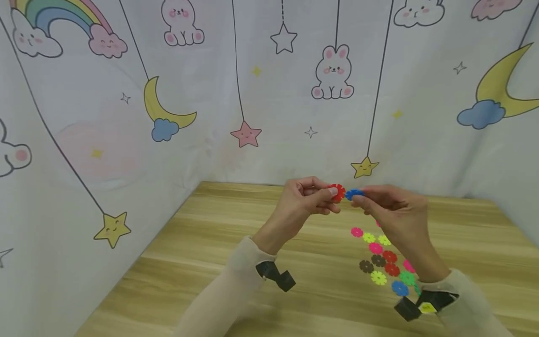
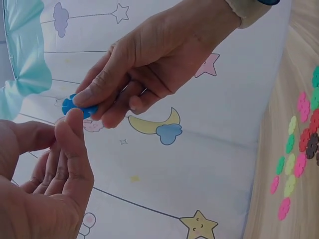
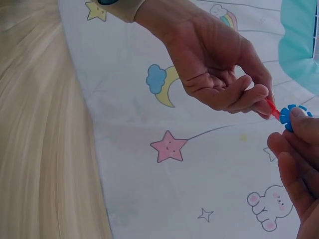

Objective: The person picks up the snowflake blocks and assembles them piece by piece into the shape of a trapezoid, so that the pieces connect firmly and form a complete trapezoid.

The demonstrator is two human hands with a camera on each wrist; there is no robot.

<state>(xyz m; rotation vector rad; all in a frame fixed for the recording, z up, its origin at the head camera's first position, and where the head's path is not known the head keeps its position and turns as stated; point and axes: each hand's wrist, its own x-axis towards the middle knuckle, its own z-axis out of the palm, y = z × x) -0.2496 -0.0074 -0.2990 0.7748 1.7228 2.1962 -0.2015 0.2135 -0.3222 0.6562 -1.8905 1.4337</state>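
My left hand (image 1: 309, 196) pinches a red notched plastic disc (image 1: 338, 193) between thumb and fingers. In my right hand (image 1: 397, 210) a blue notched disc (image 1: 353, 194) is pinched the same way. Both are raised above the far part of the table, edge to edge. From the right wrist view, the red disc (image 3: 271, 108) is seen nearly edge-on and meets the rim of the blue disc (image 3: 287, 117). The left wrist view shows the blue disc (image 2: 79, 108) beside my left fingertips, with the red one hidden behind them.
Several loose notched discs lie on the wooden table (image 1: 202, 262), below and partly behind my right forearm, among them a pink disc (image 1: 357, 232), a brown disc (image 1: 366, 267) and a blue disc (image 1: 400, 288). A printed cloth (image 1: 278, 103) hangs along the table's back and sides.
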